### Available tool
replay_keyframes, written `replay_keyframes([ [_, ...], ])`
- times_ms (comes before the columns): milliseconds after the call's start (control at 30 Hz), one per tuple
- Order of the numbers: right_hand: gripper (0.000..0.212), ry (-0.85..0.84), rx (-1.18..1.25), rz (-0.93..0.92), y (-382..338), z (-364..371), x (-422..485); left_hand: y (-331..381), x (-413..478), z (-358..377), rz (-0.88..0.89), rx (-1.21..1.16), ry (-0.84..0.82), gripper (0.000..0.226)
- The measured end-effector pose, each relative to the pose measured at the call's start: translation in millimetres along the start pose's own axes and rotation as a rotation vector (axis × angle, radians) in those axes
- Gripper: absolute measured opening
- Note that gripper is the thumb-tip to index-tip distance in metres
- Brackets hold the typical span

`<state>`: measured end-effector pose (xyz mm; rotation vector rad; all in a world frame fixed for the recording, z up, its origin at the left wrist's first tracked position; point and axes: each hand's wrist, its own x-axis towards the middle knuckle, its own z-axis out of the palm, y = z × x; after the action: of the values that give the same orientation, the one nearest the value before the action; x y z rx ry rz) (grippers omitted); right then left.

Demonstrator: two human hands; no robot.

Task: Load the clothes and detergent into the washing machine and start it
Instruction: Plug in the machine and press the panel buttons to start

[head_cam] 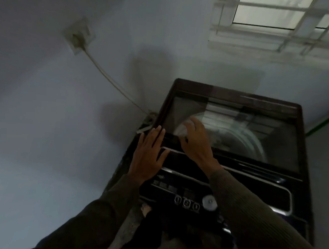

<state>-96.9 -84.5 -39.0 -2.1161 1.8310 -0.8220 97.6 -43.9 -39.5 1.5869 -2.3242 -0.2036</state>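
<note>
A dark top-loading washing machine (271,188) stands against the wall, and its glass lid (246,133) lies down. Through the glass the pale drum rim (255,141) shows dimly; what the drum holds is too dark to tell. My left hand (150,154) rests flat with straight fingers on the lid's front left corner. My right hand (195,139) lies on the glass just right of it, fingers spread and slightly bent, touching the lid and holding nothing I can make out. No detergent container shows.
The control panel at the machine's front has three small buttons (186,202) and a round silver knob (209,202). A wall socket (78,35) sends a cable (112,82) down behind the machine. A barred window (281,21) is at the upper right, and a green pipe (325,122) beside it.
</note>
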Motion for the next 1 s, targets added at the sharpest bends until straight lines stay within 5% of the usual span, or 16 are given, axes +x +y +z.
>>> replay_keyframes([
  [367,0.047,-0.082,-0.097,0.004,-13.6,-29.8,-141.7,14.3,-86.4,12.8,-0.032,-0.001,-0.072,0.070],
  [633,0.051,-0.099,-0.228,0.055,-41.1,-14.7,-223.9,-19.4,-96.8,5.5,0.061,-0.015,-0.151,0.110],
  [1000,0.067,-0.120,-0.379,0.221,-79.5,9.7,-246.2,-27.6,-97.1,8.5,0.016,-0.130,-0.122,0.130],
])
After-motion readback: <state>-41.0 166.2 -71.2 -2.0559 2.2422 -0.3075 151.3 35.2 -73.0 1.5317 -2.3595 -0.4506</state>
